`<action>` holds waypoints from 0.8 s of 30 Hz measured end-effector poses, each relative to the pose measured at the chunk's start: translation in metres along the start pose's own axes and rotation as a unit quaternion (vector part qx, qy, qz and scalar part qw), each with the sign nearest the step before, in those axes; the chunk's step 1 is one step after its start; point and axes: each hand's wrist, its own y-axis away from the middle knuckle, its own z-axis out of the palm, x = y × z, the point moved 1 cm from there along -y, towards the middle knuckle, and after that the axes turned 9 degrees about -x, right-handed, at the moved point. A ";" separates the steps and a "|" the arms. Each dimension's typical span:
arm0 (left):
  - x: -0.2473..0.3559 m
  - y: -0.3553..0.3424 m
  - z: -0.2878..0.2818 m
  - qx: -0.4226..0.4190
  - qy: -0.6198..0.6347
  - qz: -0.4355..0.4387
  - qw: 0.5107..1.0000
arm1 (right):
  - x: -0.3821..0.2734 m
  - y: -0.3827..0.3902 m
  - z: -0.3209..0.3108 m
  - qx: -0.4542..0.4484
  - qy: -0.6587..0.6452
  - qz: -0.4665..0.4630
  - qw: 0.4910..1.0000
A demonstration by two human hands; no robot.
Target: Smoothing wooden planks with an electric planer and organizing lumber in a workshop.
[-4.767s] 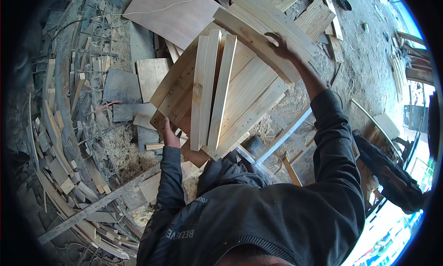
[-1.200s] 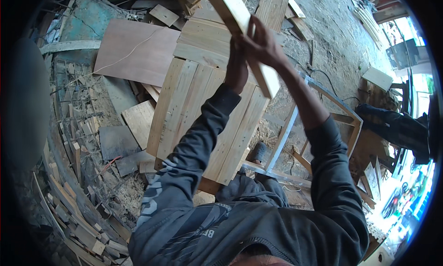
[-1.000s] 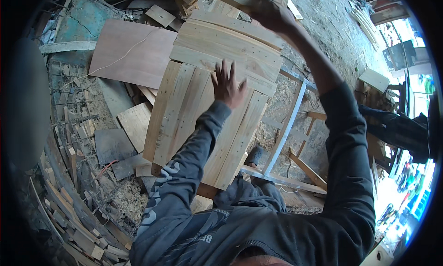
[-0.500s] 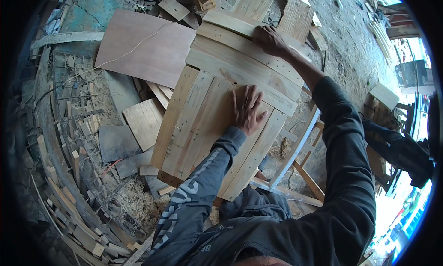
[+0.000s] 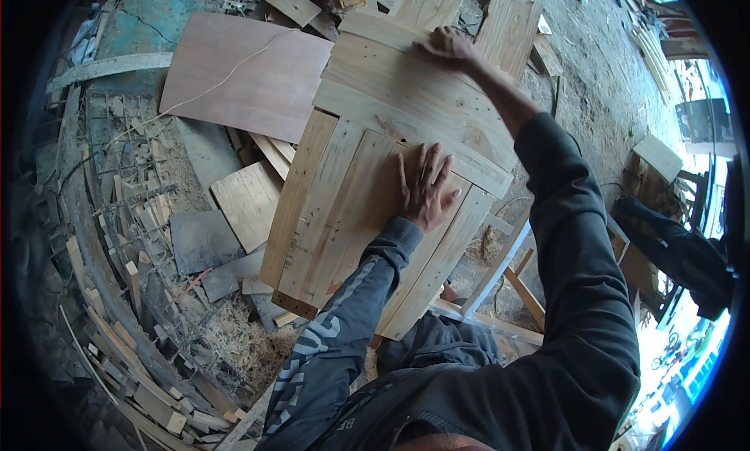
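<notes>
The wooden plank box [image 5: 340, 209] sits directly in front of the person, its near edge just by the dark trousers [image 5: 445, 345]; lengthwise boards meet crosswise boards [image 5: 406, 103] at its far end. The left hand [image 5: 426, 189] lies palm down on the lengthwise boards, fingers spread and pointing away, gripping nothing, its forearm slanting up from the lower edge in a long sleeve. The right arm reaches farther, bent at the elbow, forearm bare; the right hand [image 5: 451, 48], slightly blurred, curls leftward at the farthest crosswise board, and whether it grasps that wood I cannot tell. Left of the box lie a pinkish-brown sheet [image 5: 242, 76] and 1 pale board [image 5: 248, 205]; right, a metal frame [image 5: 500, 267].
</notes>
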 end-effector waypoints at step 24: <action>-0.057 0.020 0.017 0.151 -0.106 0.075 0.980 | 0.033 0.859 0.181 0.243 -0.322 0.290 0.868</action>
